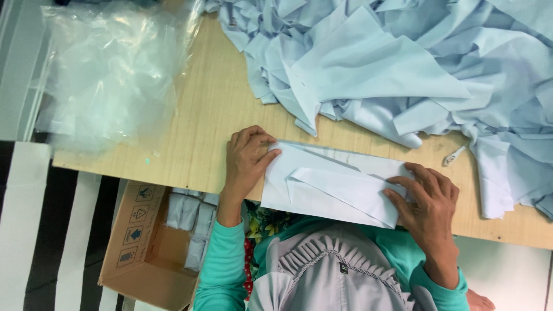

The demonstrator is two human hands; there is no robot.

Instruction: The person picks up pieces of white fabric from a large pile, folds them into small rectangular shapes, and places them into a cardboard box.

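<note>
A folded piece of light blue cloth (328, 184) lies at the near edge of the wooden table (201, 121), partly overhanging it. My left hand (247, 158) grips its left end, fingertips curled onto the cloth's corner. My right hand (426, 198) lies over its right end, fingers pressing down the diagonal fold. I wear teal sleeves and a grey ruffled apron.
A big heap of loose light blue cloth pieces (415, 63) covers the far right of the table. A crumpled clear plastic bag (109, 69) lies at the far left. An open cardboard box (144, 253) holding wrapped bundles (193, 222) stands below the table's edge. A small white scrap (455, 154) lies near the heap.
</note>
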